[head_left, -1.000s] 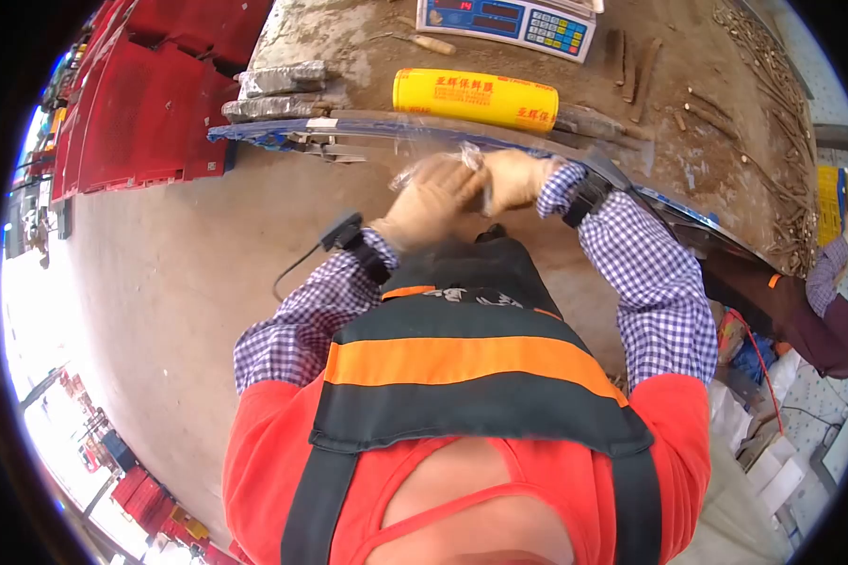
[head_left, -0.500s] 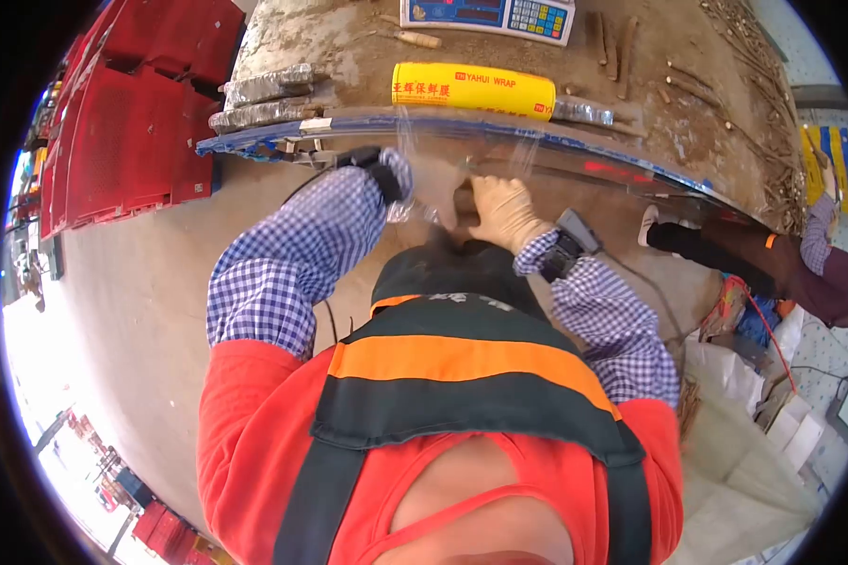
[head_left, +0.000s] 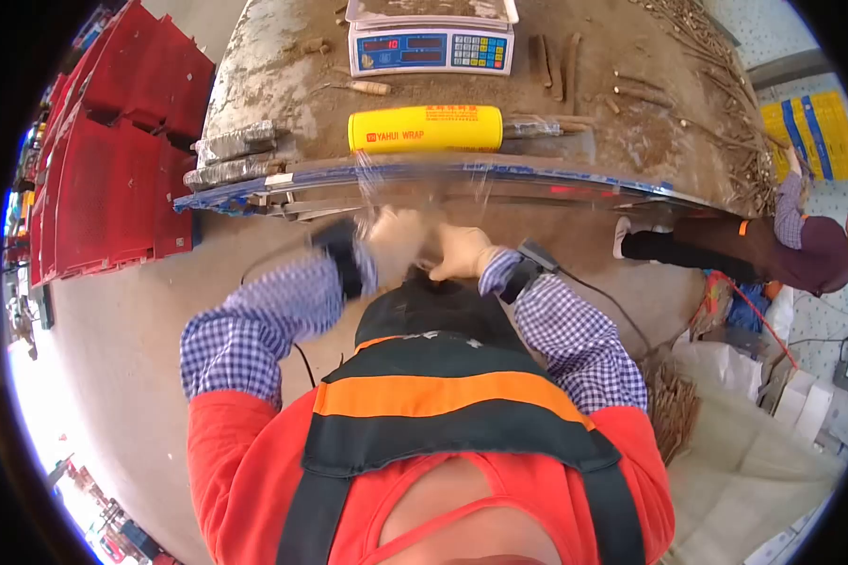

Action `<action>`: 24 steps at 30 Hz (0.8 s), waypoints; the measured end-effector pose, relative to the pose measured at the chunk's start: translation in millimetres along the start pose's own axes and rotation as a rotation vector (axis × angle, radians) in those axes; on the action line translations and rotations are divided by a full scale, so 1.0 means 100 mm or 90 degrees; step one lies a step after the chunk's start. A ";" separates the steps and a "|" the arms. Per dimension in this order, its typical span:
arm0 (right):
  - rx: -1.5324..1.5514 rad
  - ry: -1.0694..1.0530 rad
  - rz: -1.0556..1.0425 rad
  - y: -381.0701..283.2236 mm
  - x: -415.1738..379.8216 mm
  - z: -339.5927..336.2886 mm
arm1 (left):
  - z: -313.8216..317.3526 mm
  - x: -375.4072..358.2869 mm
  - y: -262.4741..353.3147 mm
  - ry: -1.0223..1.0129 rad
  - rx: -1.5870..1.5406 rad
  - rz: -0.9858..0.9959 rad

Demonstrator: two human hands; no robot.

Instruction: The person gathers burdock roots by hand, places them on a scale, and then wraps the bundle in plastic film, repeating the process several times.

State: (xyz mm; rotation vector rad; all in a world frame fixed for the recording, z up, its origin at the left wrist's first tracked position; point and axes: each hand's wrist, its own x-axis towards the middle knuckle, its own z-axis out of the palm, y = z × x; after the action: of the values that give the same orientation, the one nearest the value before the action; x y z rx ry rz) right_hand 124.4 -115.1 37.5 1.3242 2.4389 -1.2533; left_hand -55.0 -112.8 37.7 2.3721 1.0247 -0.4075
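Observation:
My right hand, in a pale glove, is closed round a brown stick-like bundle in front of my apron; its details are blurred. My left hand, also gloved, is at the left end of the bundle, its fingers smeared by motion. A clear sheet of cling film runs over the table edge down toward both hands. It comes from the yellow cling film roll, lying across the front of the table.
Behind the roll stands a digital scale. Film-wrapped bundles lie at the left; loose brown sticks at the right. A screwdriver-like tool rests near the scale. Red crates stand left. A co-worker is at the right.
My view has shifted, showing more of the scale. My left hand has come up over the bundle beside my right hand, and the yellow roll has turned.

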 end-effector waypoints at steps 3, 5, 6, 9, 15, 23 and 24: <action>0.000 -0.256 0.145 -0.17 -0.12 -0.56 | -0.15 0.01 0.13 0.247 0.100 0.019; -0.165 -0.133 0.016 -0.14 -0.20 -0.39 | -0.40 0.00 0.25 -0.025 -0.241 0.036; -0.312 -0.021 -0.027 -0.25 -0.26 -0.23 | -0.24 0.05 0.02 0.003 -0.210 0.074; -0.287 0.044 0.027 -0.34 -0.22 -0.09 | -0.59 -0.01 0.02 -0.276 -0.125 -0.053; -0.117 -0.311 0.077 -0.20 -0.05 -0.65 | -0.25 -0.03 0.16 0.091 -0.217 0.059; 0.077 -0.185 -0.080 -0.07 0.09 -0.71 | -0.28 -0.21 0.16 0.222 -0.154 -0.073; -0.072 -0.265 0.021 -0.15 0.12 -0.78 | -0.14 -0.18 0.13 0.215 -0.163 -0.084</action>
State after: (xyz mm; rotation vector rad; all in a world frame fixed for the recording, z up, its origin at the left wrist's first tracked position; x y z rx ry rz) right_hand 127.9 -56.8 92.1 0.9559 2.1512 -1.2170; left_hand -56.2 -123.1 61.9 2.1904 1.3033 0.0816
